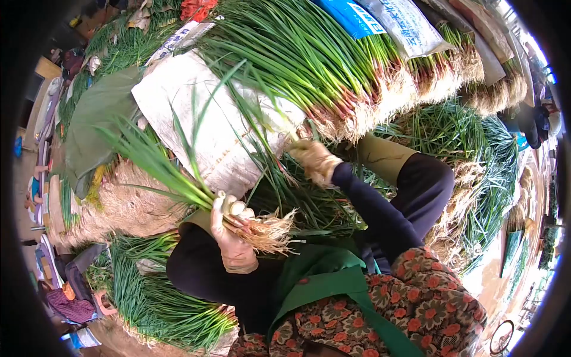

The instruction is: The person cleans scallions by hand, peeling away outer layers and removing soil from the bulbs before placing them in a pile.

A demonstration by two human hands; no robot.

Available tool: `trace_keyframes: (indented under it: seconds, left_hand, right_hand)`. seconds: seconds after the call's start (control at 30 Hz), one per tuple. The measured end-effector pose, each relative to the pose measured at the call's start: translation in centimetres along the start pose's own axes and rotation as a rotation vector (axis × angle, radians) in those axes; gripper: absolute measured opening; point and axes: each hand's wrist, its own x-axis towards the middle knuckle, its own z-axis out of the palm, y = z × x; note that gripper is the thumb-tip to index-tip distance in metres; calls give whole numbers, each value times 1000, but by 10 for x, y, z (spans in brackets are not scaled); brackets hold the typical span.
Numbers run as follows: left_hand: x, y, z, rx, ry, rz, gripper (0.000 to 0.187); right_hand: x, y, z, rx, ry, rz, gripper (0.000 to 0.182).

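Note:
My left hand point(232, 241) is wrapped around a bunch of green garlic point(178, 184). Its long leaves point up and left, and its pale roots point(270, 233) stick out to the right past my fingers. White bulb ends show beside my thumb. My right hand point(315, 162), in a thin pale glove, is closed near the lap, apart from the left. A single green garlic stalk point(289, 131) rises from its fingers, leaves trailing up and left. Under and between the hands lie loose green garlic leaves point(303, 193).
A white sack point(184, 113) lies just beyond my hands. Past it is a large stack of green garlic point(291, 53), roots toward me, with blue-and-white bags point(404, 24) on top. More piles lie at right point(470, 160) and lower left point(160, 291). A green cloth point(95, 125) drapes at left.

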Motion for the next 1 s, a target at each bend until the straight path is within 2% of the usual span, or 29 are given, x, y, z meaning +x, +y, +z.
trace_keyframes:
  seconds: [0.03, 0.07, 0.1, 0.13, 0.17, 0.2, 0.23, 0.27, 0.3, 0.33, 0.37, 0.4, 0.43, 0.47, 0.53, 0.57, 0.6, 0.63, 0.67, 0.73, 0.77, 0.8, 0.87, 0.93, 0.97, 1.0]
  left_hand:
    - [4, 2, -12, -46, -23, -94, 12]
    - [10, 1, -31, -94, -44, -190, 12]
    - [11, -2, -44, -39, 48, -209, 12]
    - [10, -9, -43, 31, 121, -209, 12]
    - [11, -15, -42, 145, 225, -182, 13]
    - [9, -20, -39, 259, 332, -158, 13]
    - [10, -22, -42, 280, 293, -169, 16]
    - [13, -23, -48, 272, 262, -204, 18]
    - [16, -26, -51, 270, 267, -193, 21]
    - [16, -31, -51, 269, 274, -191, 25]
    - [16, -35, -50, 283, 294, -168, 27]
    - [16, -40, -50, 296, 310, -144, 30]
    - [17, -41, -54, 326, 305, -147, 31]
    - [13, -41, -46, 354, 337, -137, 31]
    - [13, -40, -53, 334, 344, -114, 32]
    - [13, -38, -57, 341, 318, -118, 30]
    - [16, -40, -57, 344, 291, -122, 28]
    - [17, -41, -42, 358, 361, -133, 18]
    - [19, -39, -49, 309, 243, -150, 24]
    - [15, -39, -32, 240, 259, -154, 30]
    - [14, -34, -30, 216, 203, -199, 25]
    - [13, -32, -29, 159, 151, -237, 21]
    - [15, -31, -29, 32, 50, -297, 17]
    - [14, -29, -36, -102, -37, -366, 21]
    - [18, -30, -43, -99, -70, -364, 24]
    - [21, -31, -48, -98, -105, -364, 26]
  right_hand:
    - [10, -17, 16, -355, -36, 48, 29]
    - [32, 18, 29, -416, 20, -6, 29]
    - [54, 54, 42, -480, 81, -57, 29]
    - [66, 57, 53, -487, 159, -28, 28]
    - [71, 60, 50, -576, 144, 16, 28]
    - [59, 29, 46, -663, 129, 66, 28]
    - [43, -8, 42, -752, 115, 116, 28]
    - [18, -43, 34, -729, 216, 105, 27]
    - [19, -34, 17, -800, 303, 96, 27]
    - [4, -36, -4, -836, 349, -122, 22]
    - [-4, -36, -22, -905, 379, -138, 23]
    - [-16, -38, -43, -786, 450, -482, 20]
    - [-32, -46, -74, -692, 444, -339, 19]
    - [-47, -53, -96, 291, 480, -399, 17]
    - [-113, -104, -155, -38, 824, -207, 15]
    - [-138, -113, -183, 89, 977, -326, 16]
    - [-166, -118, -216, -239, 1122, -412, 17]
    - [-197, -114, -251, -319, 1254, -456, 19]
    - [-226, -96, -295, -441, 1345, -539, 21]
    - [-298, -60, -365, -286, 1424, -384, 18]
    - [-339, -25, -411, -289, 1448, -80, 23]
    - [-357, -34, -405, -1130, 1374, 556, 31]
    - [-360, -40, -381, -1652, 1331, 437, 36]
    - [-302, -82, -334, -1264, 1156, 44, 42]
    - [-256, -101, -300, -830, 920, -50, 38]
    - [-216, -130, -231, -36, 749, -158, 37]
